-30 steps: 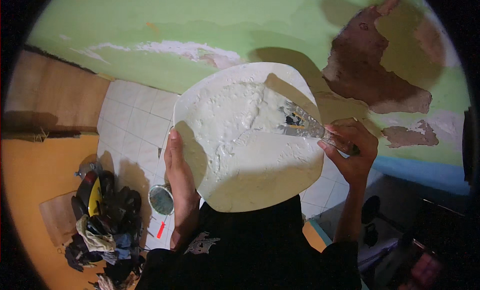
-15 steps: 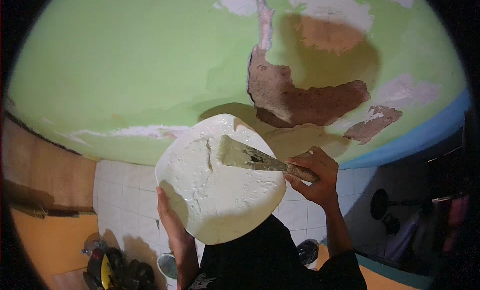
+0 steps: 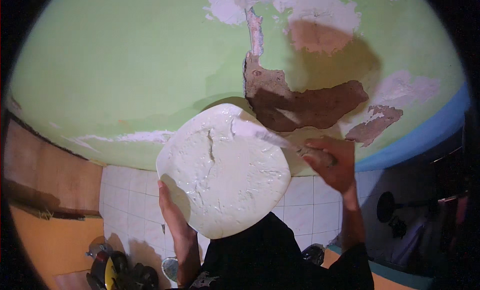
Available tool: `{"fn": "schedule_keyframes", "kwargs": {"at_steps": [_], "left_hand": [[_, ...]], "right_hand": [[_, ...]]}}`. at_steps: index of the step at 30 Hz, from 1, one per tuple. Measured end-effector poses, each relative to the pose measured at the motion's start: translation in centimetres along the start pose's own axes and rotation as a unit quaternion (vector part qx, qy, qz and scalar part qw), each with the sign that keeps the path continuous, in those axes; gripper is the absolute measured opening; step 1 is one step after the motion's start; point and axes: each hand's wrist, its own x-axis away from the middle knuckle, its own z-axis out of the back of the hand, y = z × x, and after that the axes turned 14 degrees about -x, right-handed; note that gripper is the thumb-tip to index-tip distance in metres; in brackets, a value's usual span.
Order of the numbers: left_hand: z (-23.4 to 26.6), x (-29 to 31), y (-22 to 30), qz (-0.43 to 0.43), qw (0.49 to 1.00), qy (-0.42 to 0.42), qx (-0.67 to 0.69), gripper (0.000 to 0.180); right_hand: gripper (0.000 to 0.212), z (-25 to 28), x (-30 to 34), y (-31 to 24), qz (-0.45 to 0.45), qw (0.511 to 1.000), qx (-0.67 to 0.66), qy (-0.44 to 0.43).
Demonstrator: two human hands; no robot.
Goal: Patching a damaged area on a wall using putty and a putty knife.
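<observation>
My left hand (image 3: pixel 172 212) grips the lower left edge of a flat white board (image 3: pixel 222 170) smeared with wet white plaster. My right hand (image 3: pixel 332 162) is closed around the handle of a putty knife (image 3: pixel 272 139). Its blade lies over the board's upper right part and looks blurred. Both are held up in front of a green wall (image 3: pixel 125 70). Just above and to the right of the blade is a brown patch of bare wall (image 3: pixel 305 105) where the paint has come off. A white filled strip (image 3: pixel 256 32) runs up from it.
White filler patches (image 3: pixel 320 5) mark the top of the wall, and a blue band (image 3: pixel 425 135) runs along its right side. White floor tiles (image 3: pixel 125 200) lie below. A heap of tools and bags (image 3: pixel 120 275) sits at the lower left, and a dark fan (image 3: pixel 392 210) stands at the right.
The view has tilted further up the wall, so the floor clutter has dropped low. The board and knife have risen toward the brown patch, and the blade has shifted to the board's upper right.
</observation>
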Motion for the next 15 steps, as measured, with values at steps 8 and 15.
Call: {"fn": "schedule_keyframes", "kwargs": {"at_steps": [8,15], "left_hand": [[-0.9,0.9,1.0,-0.013,1.000,-0.015,0.016,0.061],[-0.9,0.6,0.9,-0.008,1.000,0.005,0.001,0.062]], "right_hand": [[0.025,6.2,-5.8,-2.1,-0.106,0.994,-0.019,0.030],[0.025,8.6,-11.8,-3.6,-0.113,0.991,0.069,0.020]]}}
